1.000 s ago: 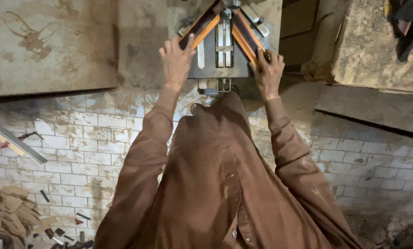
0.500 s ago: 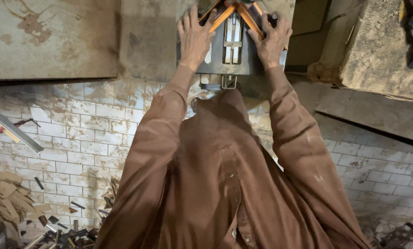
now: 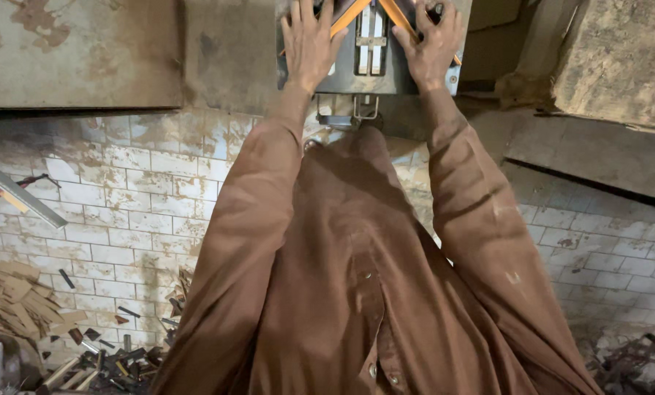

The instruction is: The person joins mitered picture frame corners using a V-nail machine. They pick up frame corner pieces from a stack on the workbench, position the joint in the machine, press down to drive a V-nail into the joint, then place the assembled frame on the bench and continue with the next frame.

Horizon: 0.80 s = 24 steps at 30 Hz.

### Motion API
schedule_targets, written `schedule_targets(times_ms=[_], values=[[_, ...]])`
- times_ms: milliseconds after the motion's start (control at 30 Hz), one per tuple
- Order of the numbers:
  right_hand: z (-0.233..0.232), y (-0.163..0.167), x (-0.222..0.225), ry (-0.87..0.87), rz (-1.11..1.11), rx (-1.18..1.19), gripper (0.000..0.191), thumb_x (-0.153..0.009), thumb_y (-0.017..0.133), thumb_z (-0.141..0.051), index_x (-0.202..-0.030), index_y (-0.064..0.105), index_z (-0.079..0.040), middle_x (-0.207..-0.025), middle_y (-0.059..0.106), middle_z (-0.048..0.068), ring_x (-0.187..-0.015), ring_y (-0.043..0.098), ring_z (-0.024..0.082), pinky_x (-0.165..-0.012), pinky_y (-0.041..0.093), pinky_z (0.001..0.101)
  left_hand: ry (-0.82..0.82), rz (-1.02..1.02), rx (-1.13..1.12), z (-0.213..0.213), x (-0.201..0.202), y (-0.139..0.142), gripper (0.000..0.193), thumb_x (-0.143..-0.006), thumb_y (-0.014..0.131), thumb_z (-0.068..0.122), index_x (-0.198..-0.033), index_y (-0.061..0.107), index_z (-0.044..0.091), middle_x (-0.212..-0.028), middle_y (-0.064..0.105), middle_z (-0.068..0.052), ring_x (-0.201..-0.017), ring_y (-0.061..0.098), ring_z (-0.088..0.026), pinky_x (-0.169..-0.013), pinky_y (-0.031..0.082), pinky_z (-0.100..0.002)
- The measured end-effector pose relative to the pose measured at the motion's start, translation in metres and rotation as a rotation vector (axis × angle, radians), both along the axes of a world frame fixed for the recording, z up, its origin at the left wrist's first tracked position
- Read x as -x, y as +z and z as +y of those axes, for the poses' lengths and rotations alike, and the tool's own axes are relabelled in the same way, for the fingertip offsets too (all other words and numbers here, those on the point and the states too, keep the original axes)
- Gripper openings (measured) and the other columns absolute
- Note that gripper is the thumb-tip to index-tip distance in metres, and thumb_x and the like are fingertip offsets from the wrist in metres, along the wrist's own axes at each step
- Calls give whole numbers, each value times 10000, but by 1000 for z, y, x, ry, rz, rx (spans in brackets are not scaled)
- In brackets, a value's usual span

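At the top of the frame, two orange strips (image 3: pixel 346 14) are pressed flat by the left hand (image 3: pixel 309 44) and right hand (image 3: pixel 428 45), now pushed farther onto the metal machine plate (image 3: pixel 342 77).

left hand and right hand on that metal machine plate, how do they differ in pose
The left hand lies flat with fingers spread and fairly straight on the metal plate, covering part of the left orange strip. The right hand has its fingers bent and curled, pressing on the right orange strip. Both are bare, reach forward from brown sleeves, and rest on either side of the plate's central slot.
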State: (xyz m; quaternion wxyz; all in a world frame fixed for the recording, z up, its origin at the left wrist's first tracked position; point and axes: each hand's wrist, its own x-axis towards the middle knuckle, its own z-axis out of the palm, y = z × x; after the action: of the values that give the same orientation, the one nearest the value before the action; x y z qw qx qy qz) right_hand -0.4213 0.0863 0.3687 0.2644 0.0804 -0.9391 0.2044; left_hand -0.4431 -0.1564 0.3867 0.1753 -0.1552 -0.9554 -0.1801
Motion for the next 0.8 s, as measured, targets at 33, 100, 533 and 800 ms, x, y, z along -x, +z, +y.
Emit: schedule_targets(times_ms=[33,100,533,800], values=[[0,-1,-6,1,-17,2,573,-847,925,-386,-1281,733,-64,-1246,569,161,-1056,527,361,-892,434,493,-6,-27,-9,-1,-6,-1,610,-900,777,413,-1374,563,95,-1352,475,-193,-1215,465,-410,-942,373,-601],[1,-4,-15,7,-53,10,571,-858,925,-361,-1296,729,-51,-1200,570,138,-1050,528,347,-900,433,492,-14,-85,-23,-4,-16,-2,631,-918,780,397,-1413,548,81,-1370,472,-187,-1166,469,-395,-959,374,-594],[5,-24,-13,-7,13,-19,568,-866,908,-454,-1242,739,-65,-1160,561,113,-1027,510,327,-882,412,485,32,-144,50,2,-11,-15,691,-905,783,415,-1467,503,126,-1280,493,-156,-1140,475,-353,-920,385,-555],[8,-34,-8,-9,40,-15,582,-925,851,-525,-1262,739,-63,-1146,555,106,-1024,518,322,-865,412,469,44,-43,86,2,-10,-28,705,-891,782,431,-1466,505,131,-1313,498,-176,-1134,475,-354,-921,389,-552]])
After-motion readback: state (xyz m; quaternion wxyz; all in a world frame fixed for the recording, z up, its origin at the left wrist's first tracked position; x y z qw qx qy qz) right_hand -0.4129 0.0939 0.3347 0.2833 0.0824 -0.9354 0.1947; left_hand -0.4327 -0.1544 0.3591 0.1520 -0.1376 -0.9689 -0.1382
